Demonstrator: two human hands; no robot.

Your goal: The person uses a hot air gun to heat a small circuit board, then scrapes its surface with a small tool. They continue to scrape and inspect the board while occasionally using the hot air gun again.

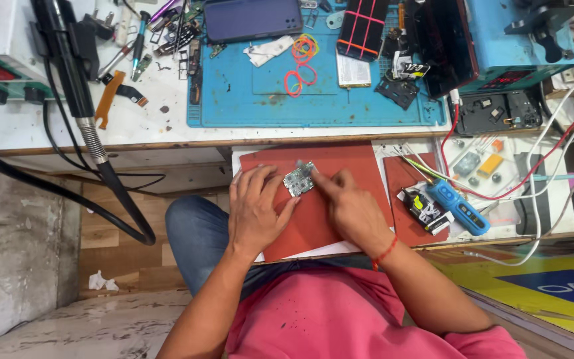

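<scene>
A small circuit board (299,179) was held down on a red mat (340,163), between the two hands. The board was roughly rectangular, and its long axis was tilted, running from the lower left up toward the upper right, away from the person. The left hand (255,211) lay flat beside it with fingers spread apart; its thumb was pressed against the board's lower left edge, so nothing was clamped. The right hand (352,207) was loosely curled, its fingertips (318,178) brought together against the board's right edge; whether something thin was pinched there could not be told. A red thread bracelet (385,253) was worn on the right wrist. Just to the right of the right hand, a blue handheld tool (458,206) and a small black device (424,209) were laid on a second red mat (403,174). Well beyond the fingertips, a blue work mat (247,100) with coloured rubber bands (300,63) and a dark phone (254,18) was seen.
</scene>
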